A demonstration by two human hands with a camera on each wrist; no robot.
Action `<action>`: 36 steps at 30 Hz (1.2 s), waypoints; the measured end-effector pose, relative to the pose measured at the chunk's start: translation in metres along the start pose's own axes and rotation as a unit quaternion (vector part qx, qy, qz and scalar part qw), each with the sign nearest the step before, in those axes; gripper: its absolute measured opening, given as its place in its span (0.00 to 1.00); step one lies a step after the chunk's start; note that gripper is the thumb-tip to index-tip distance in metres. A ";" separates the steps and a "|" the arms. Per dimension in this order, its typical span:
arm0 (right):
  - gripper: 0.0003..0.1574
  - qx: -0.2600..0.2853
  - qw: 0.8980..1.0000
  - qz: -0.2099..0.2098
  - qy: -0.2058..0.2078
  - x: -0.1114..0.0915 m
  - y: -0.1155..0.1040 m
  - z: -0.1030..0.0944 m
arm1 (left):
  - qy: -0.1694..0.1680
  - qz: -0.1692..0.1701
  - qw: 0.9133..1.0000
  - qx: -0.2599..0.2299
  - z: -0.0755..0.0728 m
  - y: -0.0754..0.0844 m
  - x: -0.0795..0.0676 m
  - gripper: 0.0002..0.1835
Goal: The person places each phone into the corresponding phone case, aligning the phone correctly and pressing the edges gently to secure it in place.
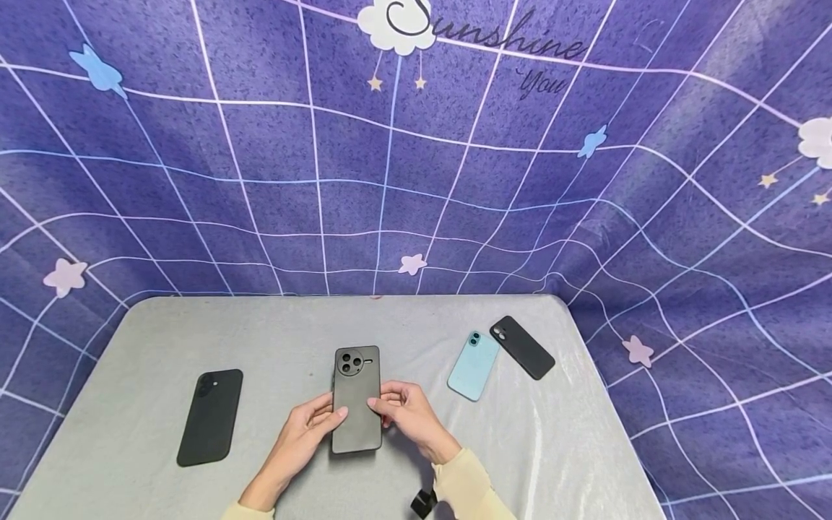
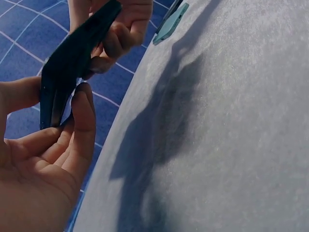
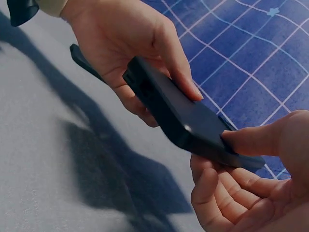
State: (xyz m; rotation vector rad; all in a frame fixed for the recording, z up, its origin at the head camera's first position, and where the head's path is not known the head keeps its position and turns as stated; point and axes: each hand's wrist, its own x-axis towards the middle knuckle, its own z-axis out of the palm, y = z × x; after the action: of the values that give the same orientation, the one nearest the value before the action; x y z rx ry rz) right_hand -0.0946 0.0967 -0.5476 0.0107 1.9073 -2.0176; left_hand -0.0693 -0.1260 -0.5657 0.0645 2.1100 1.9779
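A grey phone (image 1: 357, 426), with a round camera ring at its upper end, is held upright between both hands, raised off the table. My left hand (image 1: 305, 430) grips its left edge, thumb on the back and fingers beneath. On the opposite edge, my right hand (image 1: 411, 417) pinches it the same way. From the left wrist view the phone (image 2: 65, 63) appears edge-on and dark, above its shadow. The right wrist view shows a cutout in the end of the phone (image 3: 169, 106). Its far face is hidden in the head view.
A black phone (image 1: 209, 419) lies at the left on the grey-covered table (image 1: 279, 325). To the right lie a light blue phone (image 1: 473, 368) and a black phone case (image 1: 523, 348), their ends touching or nearly so. Patterned purple cloth (image 1: 351, 202) hangs behind. A small black object (image 1: 424, 503) appears near the right sleeve.
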 end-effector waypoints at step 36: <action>0.13 -0.102 0.964 0.020 -0.244 0.007 -0.005 -0.051 | -0.110 0.037 0.991 0.064 -0.042 0.013 0.013 0.23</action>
State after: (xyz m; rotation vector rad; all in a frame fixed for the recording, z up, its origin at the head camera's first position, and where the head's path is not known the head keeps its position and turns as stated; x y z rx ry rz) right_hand -0.1147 0.1438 -0.5493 -0.4548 1.7566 -1.5969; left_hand -0.0929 -0.1631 -0.5526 0.3723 2.1139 1.7789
